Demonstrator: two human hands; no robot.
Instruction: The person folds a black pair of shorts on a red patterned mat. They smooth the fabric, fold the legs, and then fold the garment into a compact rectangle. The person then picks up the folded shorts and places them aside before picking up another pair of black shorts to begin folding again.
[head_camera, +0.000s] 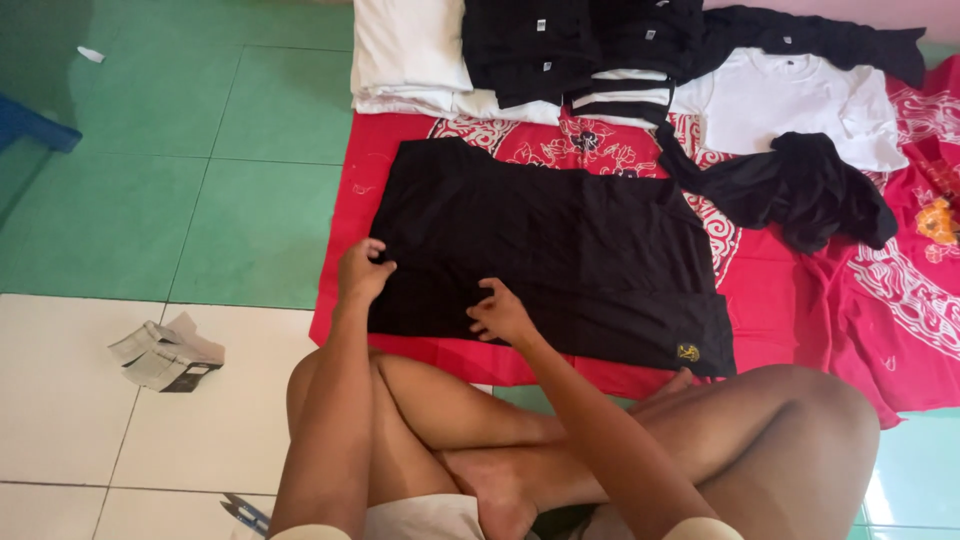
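Head view: black garment (560, 250) is lying flat on a red patterned cloth (800, 300), on the green tiled floor (200, 150). Left hand (360, 272) is pinching its near-left edge; right hand (500, 315), fingers curled, is gripping fabric at the near hem. Both arms are extending over crossed legs.
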